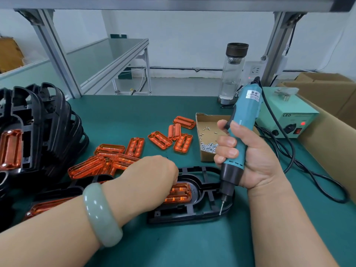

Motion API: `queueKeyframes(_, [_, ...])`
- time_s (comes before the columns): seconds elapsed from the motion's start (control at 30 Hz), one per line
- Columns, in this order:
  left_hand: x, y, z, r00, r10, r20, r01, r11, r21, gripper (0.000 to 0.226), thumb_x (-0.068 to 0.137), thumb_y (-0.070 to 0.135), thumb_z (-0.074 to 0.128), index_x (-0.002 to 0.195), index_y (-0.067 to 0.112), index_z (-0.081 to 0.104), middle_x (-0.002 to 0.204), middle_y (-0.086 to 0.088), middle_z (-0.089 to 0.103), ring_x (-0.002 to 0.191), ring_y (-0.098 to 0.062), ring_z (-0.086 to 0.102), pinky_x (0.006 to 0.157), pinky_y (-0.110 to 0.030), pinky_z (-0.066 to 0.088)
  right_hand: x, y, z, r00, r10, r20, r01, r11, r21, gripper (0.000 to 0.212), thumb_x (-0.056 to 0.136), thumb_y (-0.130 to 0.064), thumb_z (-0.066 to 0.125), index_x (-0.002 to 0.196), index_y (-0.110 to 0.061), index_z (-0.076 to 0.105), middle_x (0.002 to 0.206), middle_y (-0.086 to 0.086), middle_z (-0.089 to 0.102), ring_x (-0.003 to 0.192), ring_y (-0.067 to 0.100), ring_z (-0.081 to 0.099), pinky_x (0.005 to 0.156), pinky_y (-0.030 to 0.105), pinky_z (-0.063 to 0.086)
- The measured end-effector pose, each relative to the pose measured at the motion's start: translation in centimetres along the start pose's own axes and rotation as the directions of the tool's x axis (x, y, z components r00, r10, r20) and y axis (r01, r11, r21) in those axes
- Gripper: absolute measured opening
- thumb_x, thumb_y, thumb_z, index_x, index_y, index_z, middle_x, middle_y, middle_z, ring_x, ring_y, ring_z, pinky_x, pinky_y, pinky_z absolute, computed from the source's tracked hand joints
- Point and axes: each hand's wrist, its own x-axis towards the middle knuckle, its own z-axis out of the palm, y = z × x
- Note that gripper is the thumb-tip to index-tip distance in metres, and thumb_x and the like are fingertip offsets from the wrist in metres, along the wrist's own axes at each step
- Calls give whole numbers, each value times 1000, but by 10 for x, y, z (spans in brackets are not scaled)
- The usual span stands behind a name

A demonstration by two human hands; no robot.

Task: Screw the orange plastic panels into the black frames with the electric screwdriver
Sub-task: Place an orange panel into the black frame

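Note:
A black frame (204, 212) lies flat on the green bench in front of me, with an orange panel (180, 193) seated in its oval recess. My left hand (148, 182) rests on the panel's left part; its fingertips are hidden under the hand. My right hand (248, 155) grips the teal electric screwdriver (244, 128) upright. Its bit tip (220, 211) points down at the frame's right rim, beside the panel. Several loose orange panels (134, 149) lie scattered behind my left hand.
A stack of black frames (38, 128), some with orange panels fitted, stands at the left. A cardboard tray of screws (208, 139) sits behind the screwdriver. A teal power unit (285, 116), its cable, a glass bottle (232, 74) and cardboard boxes (327, 105) fill the right.

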Motion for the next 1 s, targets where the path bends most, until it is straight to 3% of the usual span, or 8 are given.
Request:
queueKeyframes(0.17, [12,0,-17,999,2,-42,-9,986,-167,23,83,34,65,105,29,68,98,6,69,95,-16,63,83,-29,51,-1,-4,0,996,-36,-81,34,999,-26,16,78,-27,56,88,-15,60,51,-7,43,35,5,42,44,18,43])
queueKeyframes(0.3, [46,13,-35,982,-19,-189,-31,965,-260,19,90,31,56,102,26,70,98,2,71,95,-20,63,85,-29,49,-1,-5,-1,993,-38,-110,36,999,-23,16,78,-27,56,89,-16,60,51,-7,43,35,4,41,44,18,43])
queueKeyframes(0.47, [100,32,-37,994,-54,-95,36,982,-187,22,94,24,46,81,14,61,91,-8,57,84,-27,51,74,-32,45,-1,-2,-1,993,-28,-111,23,999,-43,16,79,-26,56,90,-15,59,52,-6,43,35,5,41,43,18,42])
queueKeyframes(0.6, [116,43,-32,978,-208,-6,203,960,-193,24,90,14,50,114,10,52,120,-12,45,117,-31,41,88,-38,36,1,-1,0,994,-18,-112,14,999,-35,15,79,-25,55,89,-15,59,52,-6,43,36,5,40,44,18,41])
queueKeyframes(0.73, [120,43,-33,979,-191,-65,177,967,-181,20,88,11,46,70,15,38,76,-2,40,90,-24,39,72,-35,31,2,1,1,994,-23,-111,19,999,-37,14,79,-25,55,88,-15,60,52,-6,42,36,5,40,44,18,40])
queueKeyframes(0.87, [118,34,-34,956,-168,-242,78,936,-343,25,90,21,51,66,13,48,64,0,45,71,-24,48,62,-29,35,1,1,3,993,-24,-116,20,999,-32,14,78,-25,56,86,-15,62,52,-6,43,35,4,40,44,17,41])
queueKeyframes(0.93, [112,29,-34,932,-243,-267,28,786,-617,26,91,24,54,67,17,56,62,0,54,66,-23,54,62,-27,43,1,1,4,991,-38,-130,34,999,-31,16,77,-26,57,89,-15,59,51,-7,42,35,4,40,44,17,41])
queueKeyframes(1.0, [103,23,-36,905,-377,-199,-25,418,-908,22,92,17,55,70,15,58,65,-3,61,56,-16,57,57,-23,48,1,0,5,988,-55,-147,52,998,-23,17,76,-26,57,89,-15,58,51,-7,42,35,4,39,44,17,41])
